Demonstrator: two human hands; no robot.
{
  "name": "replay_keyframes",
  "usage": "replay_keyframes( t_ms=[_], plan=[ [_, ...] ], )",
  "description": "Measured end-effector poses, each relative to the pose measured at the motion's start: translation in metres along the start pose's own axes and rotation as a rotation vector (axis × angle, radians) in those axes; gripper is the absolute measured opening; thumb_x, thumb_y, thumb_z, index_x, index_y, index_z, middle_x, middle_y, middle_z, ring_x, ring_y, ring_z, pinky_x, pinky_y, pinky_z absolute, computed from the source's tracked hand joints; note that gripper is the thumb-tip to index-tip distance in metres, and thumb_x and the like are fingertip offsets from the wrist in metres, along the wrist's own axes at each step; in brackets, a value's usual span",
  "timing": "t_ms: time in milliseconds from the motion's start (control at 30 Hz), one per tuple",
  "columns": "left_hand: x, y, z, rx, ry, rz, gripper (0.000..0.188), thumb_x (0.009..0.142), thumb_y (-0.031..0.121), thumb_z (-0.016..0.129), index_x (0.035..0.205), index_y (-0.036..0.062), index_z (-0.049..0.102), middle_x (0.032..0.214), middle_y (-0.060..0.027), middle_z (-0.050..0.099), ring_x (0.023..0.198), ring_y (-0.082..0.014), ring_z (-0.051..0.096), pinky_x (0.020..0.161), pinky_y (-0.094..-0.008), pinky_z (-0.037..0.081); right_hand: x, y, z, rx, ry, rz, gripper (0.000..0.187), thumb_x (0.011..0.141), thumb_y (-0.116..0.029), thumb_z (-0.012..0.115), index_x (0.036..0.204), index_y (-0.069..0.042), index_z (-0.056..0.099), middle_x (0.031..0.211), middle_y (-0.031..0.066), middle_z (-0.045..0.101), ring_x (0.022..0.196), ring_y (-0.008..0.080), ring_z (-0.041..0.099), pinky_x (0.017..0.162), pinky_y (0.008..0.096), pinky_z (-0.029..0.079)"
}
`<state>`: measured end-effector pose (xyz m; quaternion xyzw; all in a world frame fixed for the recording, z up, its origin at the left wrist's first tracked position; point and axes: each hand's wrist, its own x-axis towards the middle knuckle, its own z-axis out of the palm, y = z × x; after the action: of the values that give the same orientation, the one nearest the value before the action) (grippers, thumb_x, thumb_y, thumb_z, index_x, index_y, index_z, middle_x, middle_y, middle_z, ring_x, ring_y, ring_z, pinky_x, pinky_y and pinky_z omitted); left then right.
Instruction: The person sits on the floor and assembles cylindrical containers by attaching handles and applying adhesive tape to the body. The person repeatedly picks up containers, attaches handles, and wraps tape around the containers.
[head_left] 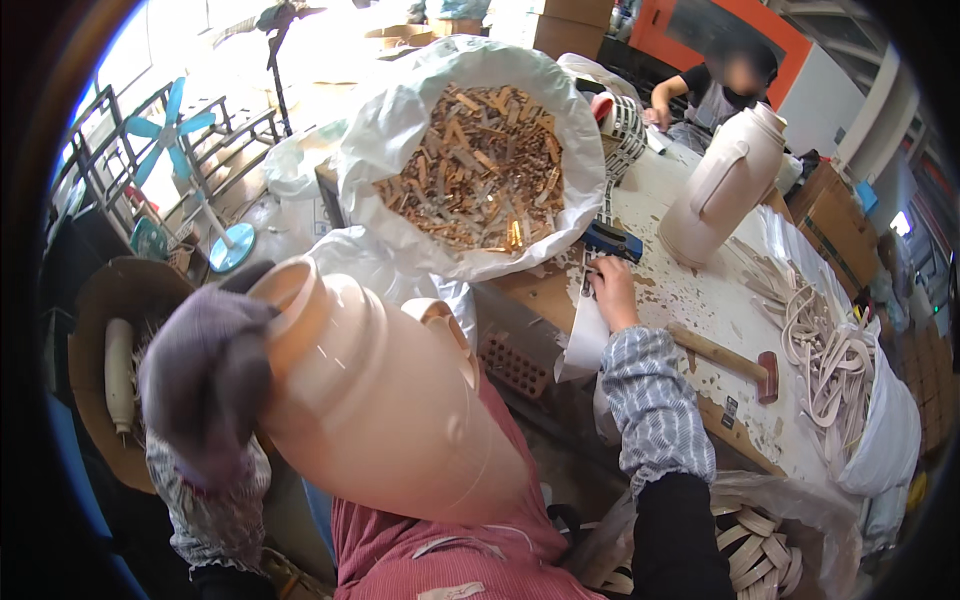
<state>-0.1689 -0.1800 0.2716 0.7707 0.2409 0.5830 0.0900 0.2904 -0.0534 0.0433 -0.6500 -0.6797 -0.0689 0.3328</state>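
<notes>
At frame left, the gloved left hand (205, 375) clasps the neck of a pale pink jug (390, 400), tilted across the centre. The right hand (614, 292) touches a white sheet (588, 335) at the worktop's (715, 310) edge (whether pinching, I cannot tell). No sheet shows on the held jug, so its work looks unfinished.

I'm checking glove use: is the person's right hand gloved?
No: the right hand shows bare skin up to its patterned sleeve.
</notes>
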Motion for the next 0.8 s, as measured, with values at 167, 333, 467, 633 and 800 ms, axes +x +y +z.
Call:
replay_keyframes(
  t_ms=[167, 333, 467, 633, 800],
  plan=[
    [-0.028, -0.066, -0.001, 0.151, -0.209, -0.508, 0.017, 0.096, 0.017, 0.059, 0.094, 0.0006, 0.065, 0.071, -0.008, 0.062, 0.056, -0.0143, 0.053, 0.056, -0.0302, 0.045, -0.017, -0.012, -0.009, -0.039, 0.045, -0.034, 0.017, 0.079, -0.005, 0.065, 0.095, -0.002, 0.066, 0.097, 0.0147, 0.065, 0.095, 0.0355, 0.056, 0.084, 0.0434, 0.044],
    [-0.105, -0.147, 0.022, 0.644, -0.493, -0.831, 0.038, 0.094, 0.046, 0.054, 0.09, 0.0103, 0.065, 0.077, -0.0171, 0.066, 0.074, -0.0352, 0.065, 0.068, -0.0444, 0.048, -0.036, -0.014, -0.013, -0.027, 0.028, -0.012, 0.02, 0.083, -0.01, 0.065, 0.102, -0.004, 0.068, 0.101, 0.0157, 0.067, 0.095, 0.0355, 0.062, 0.083, 0.0418, 0.049],
    [-0.148, -0.174, 0.006, 0.357, -0.343, -1.025, 0.038, 0.091, 0.042, 0.063, 0.104, 0.0067, 0.067, 0.088, -0.0134, 0.069, 0.081, -0.0238, 0.066, 0.076, -0.0346, 0.051, -0.043, -0.013, -0.023, -0.117, -0.072, 0.087, 0.022, 0.083, -0.01, 0.064, 0.104, -0.003, 0.068, 0.107, 0.0173, 0.067, 0.099, 0.0358, 0.062, 0.085, 0.0413, 0.049],
    [-0.155, -0.156, -0.034, -0.279, -0.424, -0.98, 0.075, 0.08, 0.033, 0.078, 0.14, 0.0054, 0.044, 0.138, -0.0133, 0.045, 0.126, -0.0255, 0.044, 0.105, -0.0368, 0.039, -0.059, -0.059, -0.042, -0.244, 0.02, -0.212, 0.012, 0.078, -0.008, 0.067, 0.089, -0.004, 0.067, 0.099, 0.0121, 0.067, 0.101, 0.0334, 0.058, 0.089, 0.042, 0.045],
    [-0.147, -0.139, -0.046, -0.239, -0.474, -0.989, 0.089, 0.064, 0.03, 0.089, 0.139, 0.0094, 0.047, 0.137, -0.0102, 0.042, 0.127, -0.0261, 0.042, 0.107, -0.0413, 0.035, -0.055, -0.075, -0.043, -0.066, 0.023, -0.159, 0.015, 0.075, -0.004, 0.069, 0.09, -0.005, 0.066, 0.097, 0.0097, 0.065, 0.101, 0.0309, 0.055, 0.091, 0.0426, 0.042]
  ],
)
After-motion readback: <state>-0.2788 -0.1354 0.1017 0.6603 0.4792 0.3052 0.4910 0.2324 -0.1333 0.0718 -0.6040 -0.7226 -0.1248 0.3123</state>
